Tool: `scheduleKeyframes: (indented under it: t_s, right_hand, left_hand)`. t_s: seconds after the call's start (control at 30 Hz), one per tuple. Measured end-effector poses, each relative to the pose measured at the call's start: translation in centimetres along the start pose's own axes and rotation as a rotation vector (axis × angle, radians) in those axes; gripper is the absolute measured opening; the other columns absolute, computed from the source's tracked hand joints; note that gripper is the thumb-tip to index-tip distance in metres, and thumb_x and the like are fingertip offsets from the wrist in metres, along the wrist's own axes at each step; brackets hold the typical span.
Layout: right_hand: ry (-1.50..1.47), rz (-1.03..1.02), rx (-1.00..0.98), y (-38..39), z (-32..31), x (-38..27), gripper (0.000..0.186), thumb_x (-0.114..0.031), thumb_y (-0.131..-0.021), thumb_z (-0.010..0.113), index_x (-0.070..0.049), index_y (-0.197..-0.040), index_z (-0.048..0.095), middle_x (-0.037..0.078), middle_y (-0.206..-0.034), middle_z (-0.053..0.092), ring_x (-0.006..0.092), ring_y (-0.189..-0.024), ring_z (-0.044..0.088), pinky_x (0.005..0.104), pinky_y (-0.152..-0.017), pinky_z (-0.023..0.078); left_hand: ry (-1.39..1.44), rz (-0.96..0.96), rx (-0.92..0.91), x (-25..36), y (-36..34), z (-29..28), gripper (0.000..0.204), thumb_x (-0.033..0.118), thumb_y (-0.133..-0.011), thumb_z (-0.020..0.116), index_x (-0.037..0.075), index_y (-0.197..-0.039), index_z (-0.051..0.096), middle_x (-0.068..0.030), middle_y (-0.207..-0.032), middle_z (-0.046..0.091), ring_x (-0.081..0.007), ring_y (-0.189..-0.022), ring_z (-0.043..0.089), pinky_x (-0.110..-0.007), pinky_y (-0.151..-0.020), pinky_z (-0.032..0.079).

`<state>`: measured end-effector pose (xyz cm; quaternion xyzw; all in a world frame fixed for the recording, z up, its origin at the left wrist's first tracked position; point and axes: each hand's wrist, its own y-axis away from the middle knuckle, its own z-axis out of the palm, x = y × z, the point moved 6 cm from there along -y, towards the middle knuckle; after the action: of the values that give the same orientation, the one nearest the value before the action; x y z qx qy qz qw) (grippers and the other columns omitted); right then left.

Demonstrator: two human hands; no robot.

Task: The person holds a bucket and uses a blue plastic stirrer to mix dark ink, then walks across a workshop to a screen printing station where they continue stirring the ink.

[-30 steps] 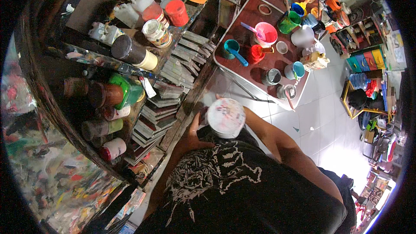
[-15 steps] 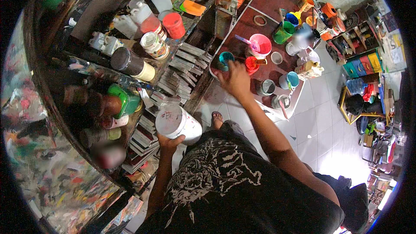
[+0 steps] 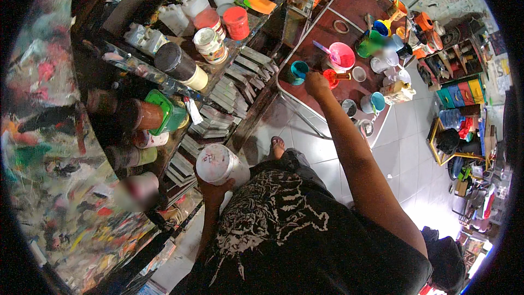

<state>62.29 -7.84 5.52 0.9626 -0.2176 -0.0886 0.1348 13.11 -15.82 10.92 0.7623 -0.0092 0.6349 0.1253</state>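
Observation:
My left hand (image 3: 216, 190) is wrapped round the lower side of a white lidded bucket (image 3: 214, 163), holding it beside my body. Red smears mark its pale lid. Over the near left part of the table, my right hand (image 3: 317, 83) is closed, with its fingertips hidden; whether anything is in it I cannot make out. Just left of that hand stands a cup of teal paint (image 3: 298, 70). On its other side is a small red paint pot (image 3: 330, 78) with a brush lying across it. A larger tub of pink-red paint (image 3: 342, 54) with a purple-handled tool stands behind.
More paint pots, including a light-blue one (image 3: 376, 101) and a grey one (image 3: 349, 107), crowd the dark red table (image 3: 312, 38). At left, a shelf carries jugs, a red tub (image 3: 236, 22) and a dark-lidded jar (image 3: 169, 57). Grey slats (image 3: 229, 94) lie between shelf and table.
My right hand has moved slightly right, from over the teal cup to beside the red pot, and its fingers have closed. The bucket remains in my left hand, tilted more upright. The view has shifted.

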Motion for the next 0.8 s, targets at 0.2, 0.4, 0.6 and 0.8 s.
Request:
scheduleKeyframes:
  t_s: [0.2, 0.4, 0.6, 0.8]
  right_hand:
    - [0.084, -0.068, 0.058, 2.5, -0.2, 0.1, 0.020, -0.016, -0.085, 0.049, -0.002, -0.090, 0.062, 0.021, -0.090, 0.066, 0.0329, -0.085, 0.067, 0.0429, -0.070, 0.055]
    - [-0.037, 0.021, 0.253, 6.7, 0.5, 0.0, 0.019, -0.016, -0.087, 0.047, -0.002, -0.088, 0.059, 0.020, -0.077, 0.065, 0.0354, -0.069, 0.066, 0.0458, -0.061, 0.054]
    - [-0.169, 0.119, 0.282, 10.5, 1.7, 0.0, 0.016, -0.012, -0.087, 0.047, -0.004, -0.097, 0.056, 0.021, -0.086, 0.062, 0.0377, -0.076, 0.065, 0.0480, -0.063, 0.053]
    - [-0.241, 0.166, 0.289, 13.3, 2.9, -0.1, 0.026, -0.014, -0.088, 0.048, -0.005, -0.112, 0.053, 0.023, -0.096, 0.060, 0.0390, -0.079, 0.063, 0.0485, -0.065, 0.053]
  left_hand:
    - [0.011, 0.016, 0.007, 0.3, -0.1, -1.7, 0.111, 0.017, -0.049, 0.090, 0.004, -0.136, 0.023, -0.0155, -0.127, 0.045, -0.0293, -0.116, 0.048, -0.042, -0.098, 0.042]
    - [0.031, -0.062, 0.005, 1.4, -1.3, -0.7, 0.111, 0.014, -0.046, 0.090, 0.003, -0.135, 0.025, -0.0155, -0.128, 0.045, -0.0297, -0.117, 0.048, -0.043, -0.100, 0.041]
    - [0.037, 0.035, 0.002, 1.5, -1.9, -0.2, 0.109, 0.012, -0.045, 0.088, 0.002, -0.135, 0.027, -0.0156, -0.129, 0.045, -0.0300, -0.118, 0.048, -0.043, -0.102, 0.040]
    - [0.161, 0.098, -0.072, 1.7, -3.0, 0.5, 0.103, 0.011, -0.048, 0.084, 0.002, -0.134, 0.028, -0.0152, -0.127, 0.046, -0.0292, -0.117, 0.048, -0.042, -0.100, 0.042]
